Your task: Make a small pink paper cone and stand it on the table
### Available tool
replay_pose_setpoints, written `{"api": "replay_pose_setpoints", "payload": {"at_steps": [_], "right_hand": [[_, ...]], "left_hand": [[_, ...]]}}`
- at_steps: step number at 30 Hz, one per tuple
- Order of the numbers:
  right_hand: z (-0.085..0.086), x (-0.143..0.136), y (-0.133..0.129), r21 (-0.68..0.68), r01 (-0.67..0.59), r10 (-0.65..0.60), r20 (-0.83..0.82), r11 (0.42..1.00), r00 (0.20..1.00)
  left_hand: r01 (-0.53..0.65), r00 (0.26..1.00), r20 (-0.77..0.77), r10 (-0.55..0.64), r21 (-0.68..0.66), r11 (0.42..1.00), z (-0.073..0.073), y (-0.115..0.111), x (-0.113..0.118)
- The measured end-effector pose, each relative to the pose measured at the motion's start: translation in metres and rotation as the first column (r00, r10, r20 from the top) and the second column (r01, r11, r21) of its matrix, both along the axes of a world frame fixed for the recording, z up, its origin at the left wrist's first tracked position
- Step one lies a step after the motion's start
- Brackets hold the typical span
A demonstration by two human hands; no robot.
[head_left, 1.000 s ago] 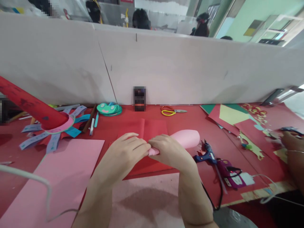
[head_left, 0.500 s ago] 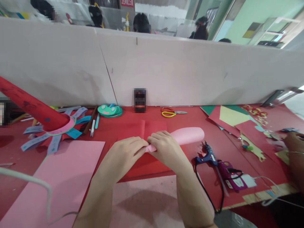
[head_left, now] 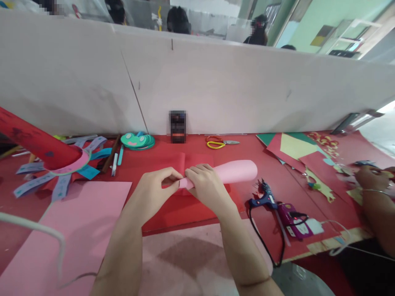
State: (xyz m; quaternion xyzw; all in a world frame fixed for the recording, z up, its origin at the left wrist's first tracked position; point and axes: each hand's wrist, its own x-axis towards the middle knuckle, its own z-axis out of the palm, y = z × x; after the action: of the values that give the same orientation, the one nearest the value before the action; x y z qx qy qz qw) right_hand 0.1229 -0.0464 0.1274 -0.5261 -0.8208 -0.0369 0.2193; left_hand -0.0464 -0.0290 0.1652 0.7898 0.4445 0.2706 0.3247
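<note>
A sheet of pink paper or foam (head_left: pixel 237 171) is rolled into a tube, narrow at its left end and wider and rounded at the right. My right hand (head_left: pixel 203 183) wraps over the roll near its narrow part. At the left tip, my left hand (head_left: pixel 160 187) pinches the end between thumb and fingers. Beneath the hands lies red sheet material (head_left: pixel 173 218), with a raised fold behind them. A pink sheet (head_left: pixel 83 222) lies flat to the left of my left forearm.
Right of my hands lie a blue glue gun (head_left: pixel 263 199) with a black cord and a purple power strip (head_left: pixel 293 222). Scissors (head_left: pixel 220 142) and teal frog-face cutouts (head_left: pixel 137 141) lie by the white partition (head_left: pixel 216 86). A red cone (head_left: pixel 43 146) stands left; another person's hand (head_left: pixel 372 179) is far right.
My left hand's fingers have lifted and arched, leaving more of the roll's narrow end showing. My right hand keeps its grip. The whole view has shifted slightly.
</note>
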Motion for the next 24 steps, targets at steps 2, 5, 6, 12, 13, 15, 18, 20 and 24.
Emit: {"api": "replay_pose_setpoints", "payload": {"at_steps": [2,5,6,12,13,15,18,20,24], "right_hand": [[-0.004,0.004,0.005,0.05,0.017,-0.015,-0.043,0.999,0.999],[-0.004,0.013,0.008,0.206,0.101,-0.037,-0.291,0.973,0.956],[-0.002,0.016,0.007,0.273,0.181,-0.049,-0.428,0.945,0.902],[0.019,0.048,0.0,0.255,0.66,0.252,-0.962,0.706,0.102],[0.021,0.054,0.0,0.199,0.63,0.282,-0.959,0.751,-0.033],[0.022,0.066,0.003,0.082,0.505,0.254,-0.925,0.859,-0.283],[0.017,0.076,0.011,-0.052,0.27,0.099,-0.851,0.961,-0.515],[0.012,0.076,0.017,-0.102,0.131,-0.01,-0.824,0.986,-0.566],[0.007,0.068,0.023,-0.139,-0.007,-0.113,-0.773,0.99,-0.624]], "left_hand": [[0.001,0.998,0.067,0.003,-0.06,0.998,0.001,0.001,-0.001],[-0.069,0.979,0.187,0.081,-0.07,0.995,0.005,0.0,-0.004],[-0.118,0.966,0.224,0.128,-0.057,0.991,0.006,0.0,-0.004],[-0.338,0.875,0.36,0.323,-0.025,0.941,0.004,0.007,-0.001],[-0.343,0.874,0.356,0.33,-0.03,0.939,0.002,0.009,0.0],[-0.339,0.886,0.324,0.33,-0.033,0.94,-0.002,0.014,0.001],[-0.324,0.913,0.256,0.317,-0.014,0.946,-0.006,0.018,-0.001],[-0.307,0.93,0.213,0.298,0.008,0.952,-0.007,0.017,-0.002],[-0.252,0.963,0.106,0.247,0.039,0.967,-0.005,0.014,-0.003]]}}
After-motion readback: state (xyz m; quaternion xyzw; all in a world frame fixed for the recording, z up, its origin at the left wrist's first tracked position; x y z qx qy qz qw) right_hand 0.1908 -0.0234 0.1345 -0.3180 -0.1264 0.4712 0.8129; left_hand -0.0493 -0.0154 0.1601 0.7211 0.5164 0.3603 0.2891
